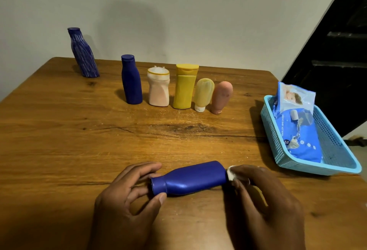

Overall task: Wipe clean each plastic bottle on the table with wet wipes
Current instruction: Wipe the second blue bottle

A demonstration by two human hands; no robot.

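Our left hand (127, 196) pinches the light, slick-looking blue bottle (190, 178) at its cap, while our right hand (260, 196) presses a bunched wet wipe (231, 172) against its base.

Dim warm light, soft shadows on wall, wide-angle bending at edges

Left hand (127, 200) and right hand (262, 202) were bare, without gloves, rings or sleeves; short, unpainted fingernails showed.

wipes pack (297, 130) in basket (337, 150)
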